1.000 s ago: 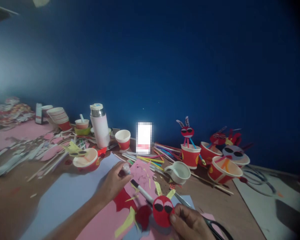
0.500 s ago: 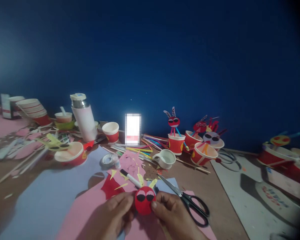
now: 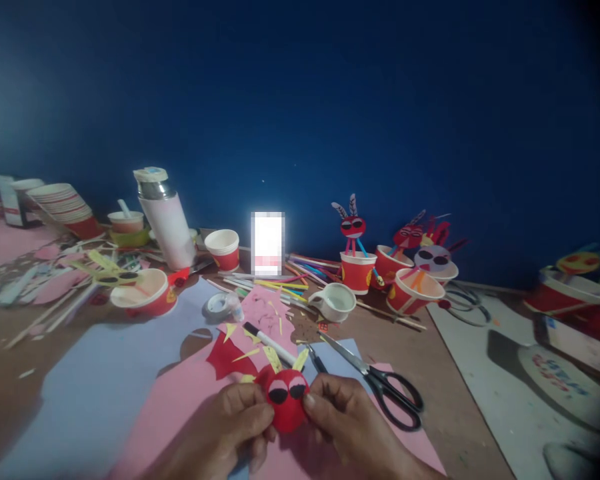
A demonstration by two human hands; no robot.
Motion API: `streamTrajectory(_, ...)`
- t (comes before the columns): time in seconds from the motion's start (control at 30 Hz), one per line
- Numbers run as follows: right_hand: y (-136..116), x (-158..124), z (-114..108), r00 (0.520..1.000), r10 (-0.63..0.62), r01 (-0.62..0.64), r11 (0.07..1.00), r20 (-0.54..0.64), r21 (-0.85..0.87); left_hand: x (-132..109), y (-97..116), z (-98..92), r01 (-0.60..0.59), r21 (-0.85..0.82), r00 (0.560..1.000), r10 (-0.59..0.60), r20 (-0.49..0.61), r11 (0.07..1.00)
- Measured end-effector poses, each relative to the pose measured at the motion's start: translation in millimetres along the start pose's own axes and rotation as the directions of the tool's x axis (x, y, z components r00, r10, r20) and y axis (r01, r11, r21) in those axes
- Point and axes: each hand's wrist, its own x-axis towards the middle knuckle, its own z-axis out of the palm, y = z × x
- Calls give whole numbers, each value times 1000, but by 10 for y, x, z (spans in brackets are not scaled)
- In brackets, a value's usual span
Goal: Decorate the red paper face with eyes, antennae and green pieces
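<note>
Between my two hands is a round red paper bug face (image 3: 288,412) with pink-and-black eyes and two yellow paper antennae on top. My left hand (image 3: 240,417) pinches its left edge, thumb in front. On the right edge, my right hand (image 3: 337,410) grips it between thumb and fingers. Large scissors (image 3: 380,377) with black handles lie just beyond my right hand, blades pointing away. A marker (image 3: 270,341) with a black cap rests behind the face, beside red paper scraps (image 3: 227,357) and yellow slivers. Pink paper (image 3: 180,407) spreads under my hands.
Blue paper (image 3: 95,373) covers the left side. Farther back are a roll of tape (image 3: 217,307), a white cup (image 3: 336,303), coloured sticks (image 3: 300,287), a flask (image 3: 165,220) and red paper cups (image 3: 357,273) holding paper bugs. A blue wall (image 3: 300,107) stands behind.
The bug face has shifted slightly left and tilted between my fingers, and my left thumb has come farther over its edge. The view has dipped a little, so background things sit higher.
</note>
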Motion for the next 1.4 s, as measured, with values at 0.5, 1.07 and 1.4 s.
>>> streamTrajectory(0.5, -43, -173, -195, 967, -195, 171, 32, 162, -985, -34, 333, -154, -247, -125, 969, 248, -10, 961)
streamTrajectory(1.07, -190, -235, -49, 974, -200, 175, 375, 105, -910, 0, 226, -157, -258, -43, 955, 248, -163, 965)
streamTrajectory(1.4, 41, -158, -50, 959, -260, 248, 583, 111, -774, -16, 146, -160, -228, 37, 964, 231, -128, 973)
